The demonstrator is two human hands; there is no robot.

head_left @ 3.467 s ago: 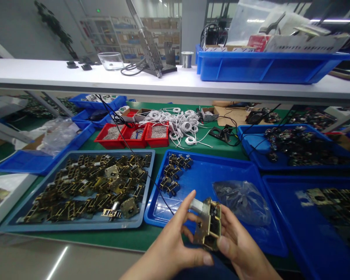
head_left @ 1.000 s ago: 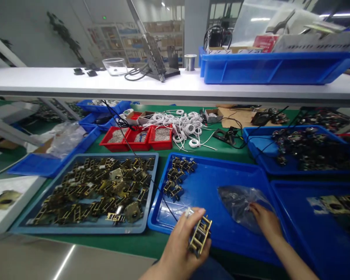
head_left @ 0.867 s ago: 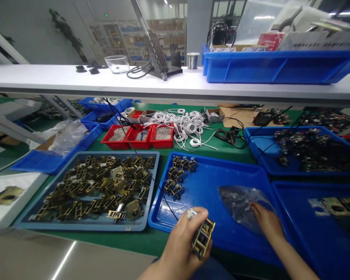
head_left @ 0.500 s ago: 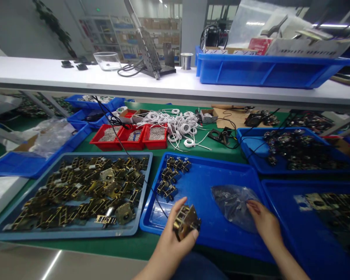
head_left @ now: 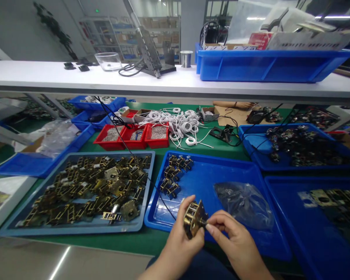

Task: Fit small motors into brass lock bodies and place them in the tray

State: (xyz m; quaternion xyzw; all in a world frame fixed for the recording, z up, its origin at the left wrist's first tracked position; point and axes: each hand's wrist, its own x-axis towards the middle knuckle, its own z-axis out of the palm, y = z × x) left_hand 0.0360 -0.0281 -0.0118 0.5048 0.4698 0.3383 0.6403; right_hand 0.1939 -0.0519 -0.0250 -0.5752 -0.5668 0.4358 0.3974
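Observation:
My left hand (head_left: 182, 243) is closed around a brass-coloured metal bracket assembly (head_left: 192, 219), tilted above the front edge of the blue tray (head_left: 221, 159). Thumb and fingertips of my right hand (head_left: 233, 237) pinch a small black part (head_left: 203, 223) at the assembly's right side; its exact shape is mostly covered by the fingers. Behind my right hand, a clear plastic bag (head_left: 245, 206) with dark pieces inside lies in the same tray. Several similar brass assemblies (head_left: 175, 171) stand in rows at that tray's back left corner.
A grey-blue tray (head_left: 76, 232) full of brass assemblies sits to the left. Red bins (head_left: 134, 144) of small metal pieces and coiled white cables (head_left: 186, 124) lie behind. A black cable (head_left: 163, 198) hangs across the tray's left side. Another person's arm (head_left: 245, 105) shows at the back.
My right hand has left the plastic bag and moved left to the assembly, now pinching a small black part against it. My left hand has shifted slightly right, still holding the assembly.

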